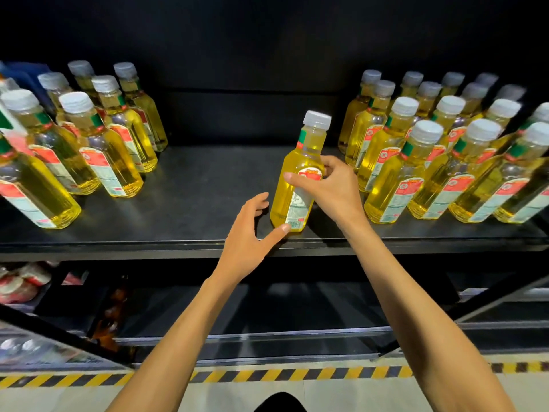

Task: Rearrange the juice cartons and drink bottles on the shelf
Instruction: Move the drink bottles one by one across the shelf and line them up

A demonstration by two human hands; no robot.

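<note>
Our right hand (329, 188) grips a single yellow bottle (283, 203) around its shoulder, thumb across the red label and fingers curled behind. Our left hand (249, 233) is spread and holds nothing. Its thumb tip lies at the bottle's foot, apparently touching, and its fingers sit just beside the left wall.

That bottle stands upright near the front lip of the black shelf (202, 179), alone in the bare gap. The left cluster (98, 144) stands well apart from it, and the right block (430, 162) is much closer, just past our right wrist.

We judge this to be the placing step for one bottle, as it is being set or squared up with its label facing out. Next it probably has to join a row. That calls for sliding it along the shelf without tipping it, keeping the base flat and not knocking the nearest front bottle of the right block.
</note>
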